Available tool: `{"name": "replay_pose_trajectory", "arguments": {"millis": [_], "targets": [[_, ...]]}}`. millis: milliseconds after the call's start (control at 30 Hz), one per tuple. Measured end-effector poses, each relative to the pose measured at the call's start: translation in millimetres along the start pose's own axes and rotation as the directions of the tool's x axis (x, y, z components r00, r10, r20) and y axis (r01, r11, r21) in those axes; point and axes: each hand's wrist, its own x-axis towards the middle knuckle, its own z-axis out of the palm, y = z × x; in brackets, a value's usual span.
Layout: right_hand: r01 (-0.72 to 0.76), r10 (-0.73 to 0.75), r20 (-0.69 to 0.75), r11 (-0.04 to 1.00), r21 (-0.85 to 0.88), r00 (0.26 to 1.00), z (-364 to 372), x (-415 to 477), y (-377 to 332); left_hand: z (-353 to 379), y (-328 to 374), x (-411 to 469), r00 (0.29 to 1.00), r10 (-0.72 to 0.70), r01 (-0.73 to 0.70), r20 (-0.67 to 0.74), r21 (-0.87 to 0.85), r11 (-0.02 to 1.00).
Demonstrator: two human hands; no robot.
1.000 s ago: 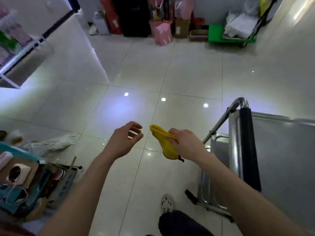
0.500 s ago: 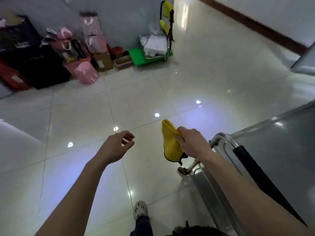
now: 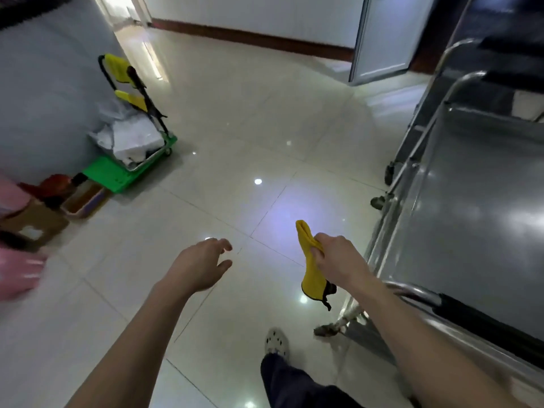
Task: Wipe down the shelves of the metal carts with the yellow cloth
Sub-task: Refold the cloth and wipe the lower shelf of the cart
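Observation:
My right hand [image 3: 338, 257] grips the bunched yellow cloth [image 3: 312, 272], which hangs down over the tiled floor just left of a metal cart [image 3: 471, 216]. The cart's flat steel top shelf fills the right side, with a black-padded handle bar [image 3: 482, 322] near my right forearm. A second metal cart [image 3: 482, 92] stands behind it at the upper right. My left hand [image 3: 203, 263] hovers over the floor with loosely spread fingers, holding nothing.
A green platform trolley [image 3: 129, 166] with white bags stands by the left wall. Cardboard boxes and pink bags [image 3: 17, 201] crowd the lower left. An open door [image 3: 379, 39] is at the back. My foot [image 3: 276, 343] is below the cloth.
The view has swung to the right: the trolley and bags slid left, and the cart's top shelf and a second cart came into sight. Both hands keep their pose, cloth still held.

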Motion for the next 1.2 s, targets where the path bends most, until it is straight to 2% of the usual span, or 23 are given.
{"name": "replay_pose_trajectory", "arguments": {"millis": [133,300,500,633,833,933,1100,1200], "targets": [[-0.144,0.144,-0.010,0.988,0.048,0.989,1,61,-4,-40,-18,90,0.991,0.101,-0.106,0.083,0.055,0.993],[-0.244,0.251,-0.077,0.966,0.084,0.965,-22,128,-11,-89,-21,202,0.976,0.204,-0.206,0.079,0.020,0.978],[-0.341,0.351,-0.162,0.936,0.087,0.922,-45,203,-2,-116,10,344,0.905,0.400,-0.410,0.144,0.043,0.911],[-0.453,0.470,-0.216,0.882,0.125,0.856,-56,253,7,-129,41,442,0.808,0.548,-0.577,0.216,0.098,0.811],[-0.592,0.676,-0.283,0.734,0.332,0.680,-81,299,13,-159,115,558,0.626,0.679,-0.768,0.383,0.152,0.622],[-0.603,0.732,-0.331,0.679,0.419,0.595,-94,316,21,-161,163,599,0.540,0.714,-0.822,0.445,0.095,0.562],[-0.571,0.782,-0.345,0.618,0.540,0.519,-112,354,55,-140,249,660,0.381,0.713,-0.881,0.588,-0.003,0.473],[-0.515,0.761,-0.433,0.647,0.562,0.483,-120,376,81,-125,294,694,0.328,0.694,-0.880,0.641,-0.060,0.470]]}}
